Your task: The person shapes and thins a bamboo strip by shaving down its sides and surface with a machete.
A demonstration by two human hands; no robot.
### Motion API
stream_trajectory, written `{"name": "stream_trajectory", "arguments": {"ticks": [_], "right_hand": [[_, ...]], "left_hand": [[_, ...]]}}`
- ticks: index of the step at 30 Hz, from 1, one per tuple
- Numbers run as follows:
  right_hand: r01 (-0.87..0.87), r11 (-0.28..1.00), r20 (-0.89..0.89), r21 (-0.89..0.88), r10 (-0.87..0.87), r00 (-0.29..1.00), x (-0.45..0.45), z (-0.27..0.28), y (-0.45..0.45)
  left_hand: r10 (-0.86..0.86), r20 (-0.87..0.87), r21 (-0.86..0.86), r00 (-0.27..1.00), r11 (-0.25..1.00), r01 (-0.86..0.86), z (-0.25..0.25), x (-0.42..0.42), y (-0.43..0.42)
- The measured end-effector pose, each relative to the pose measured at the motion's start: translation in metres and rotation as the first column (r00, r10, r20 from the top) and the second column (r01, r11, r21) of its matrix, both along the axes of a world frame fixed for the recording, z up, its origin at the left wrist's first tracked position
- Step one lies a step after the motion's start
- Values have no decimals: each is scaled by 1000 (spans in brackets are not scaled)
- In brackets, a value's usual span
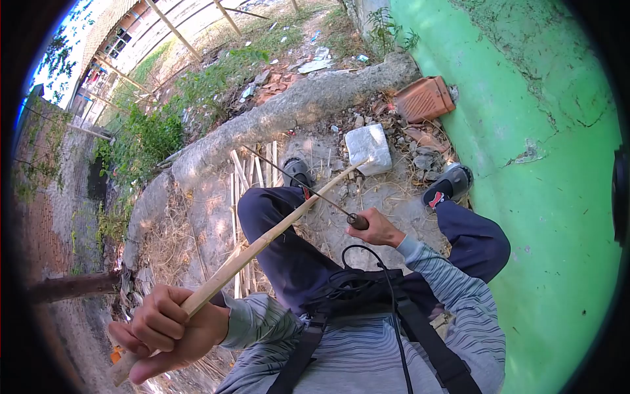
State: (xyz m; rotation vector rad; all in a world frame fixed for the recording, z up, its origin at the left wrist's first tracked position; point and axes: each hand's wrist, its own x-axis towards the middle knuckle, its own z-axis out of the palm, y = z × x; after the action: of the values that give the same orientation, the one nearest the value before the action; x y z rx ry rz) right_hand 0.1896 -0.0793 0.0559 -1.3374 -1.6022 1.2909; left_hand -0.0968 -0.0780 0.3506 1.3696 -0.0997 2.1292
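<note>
My left hand [172, 328] is closed around the lower part of a long pale wooden stick [262, 240]. The stick slants up to the right, and its far end lies at a whitish block [369, 148] on the ground. In my right hand [380, 228] is the dark wooden handle of a thin-bladed tool [357, 221]. Its narrow dark blade points up and left and crosses the stick near the middle. Whether blade and stick touch is not clear. Several pale wood strips [238, 197] lie beside my left leg.
A green wall [558, 197] rises close on the right, with an orange clay block [424, 100] at its foot. A low rough ledge [282, 108] curves across in front. My bent knees flank the tool, and a black cable [394, 308] hangs over my lap.
</note>
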Motion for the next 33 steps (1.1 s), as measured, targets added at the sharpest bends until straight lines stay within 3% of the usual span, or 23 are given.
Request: {"name": "stream_trajectory", "arguments": {"ticks": [10,13,16,18,19,21,22,25,33], "right_hand": [[7,999,-84,-33,-9,996,-10,-4,1],[-29,1000,6,-6,29,1000,-8,26,3],[42,995,-98,88,-33,995,-12,36,1],[75,997,-280,-20,-78,957,-15,35,-2],[74,997,-276,-14,-75,958,-16,28,-2],[-141,958,-209,-250,89,974,-14,-3,-1],[-126,986,-97,-105,116,988,-14,-15,-6],[-56,992,-114,-116,43,993,-12,-15,-10],[-23,999,10,-33,24,1000,-2,35,-2]], "left_hand": [[3,-77,-27,997,1000,-5,0,-4,0],[-11,-67,-24,998,1000,9,0,-4,3],[21,-60,-35,998,999,-23,0,-7,5],[24,-61,-29,998,999,-26,1,-6,7],[25,-62,-27,998,999,-27,1,-5,8],[105,-45,-77,993,991,-108,3,-5,9],[183,-40,-134,982,973,-187,3,-6,9],[49,-45,-92,998,994,-53,-1,-20,16],[15,-72,-83,997,996,-21,3,-12,15]]}}
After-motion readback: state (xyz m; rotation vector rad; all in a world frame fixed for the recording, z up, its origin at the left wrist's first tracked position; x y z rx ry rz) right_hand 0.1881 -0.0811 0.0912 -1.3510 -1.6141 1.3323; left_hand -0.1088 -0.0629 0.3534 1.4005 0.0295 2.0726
